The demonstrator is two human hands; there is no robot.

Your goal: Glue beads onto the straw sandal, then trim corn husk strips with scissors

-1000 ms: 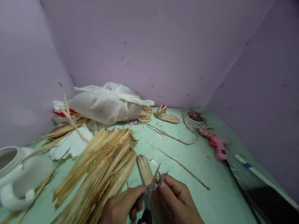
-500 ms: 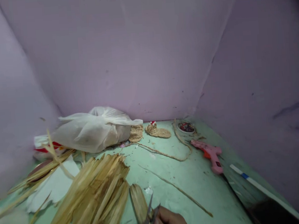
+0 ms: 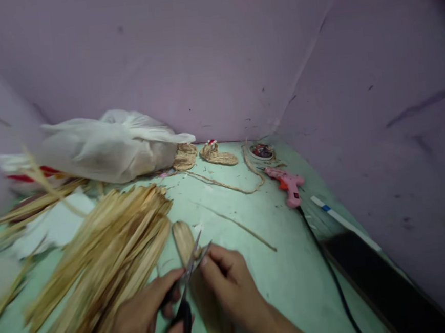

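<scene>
My left hand (image 3: 142,321) is closed round the black handles of a pair of scissors (image 3: 187,282), whose blades are parted over a dried leaf strip (image 3: 182,235). My right hand (image 3: 227,284) pinches that strip just beside the blades. The strip lies on the green tabletop (image 3: 277,280), with its rounded tip pointing away from me. A big pile of dried leaf strips (image 3: 106,252) lies just left of my hands.
A white plastic bag (image 3: 105,150) sits at the back left. Two small woven pieces (image 3: 217,156) and a cord lie near the back wall. A pink glue gun (image 3: 287,184) with a black cable, a white stick (image 3: 344,222) and a dark flat object (image 3: 382,287) are at the right.
The view swung up and back down, and shifted to the right. My hands are back in view, still holding the scissors and the strip. The white pot at the left has dropped out of sight.
</scene>
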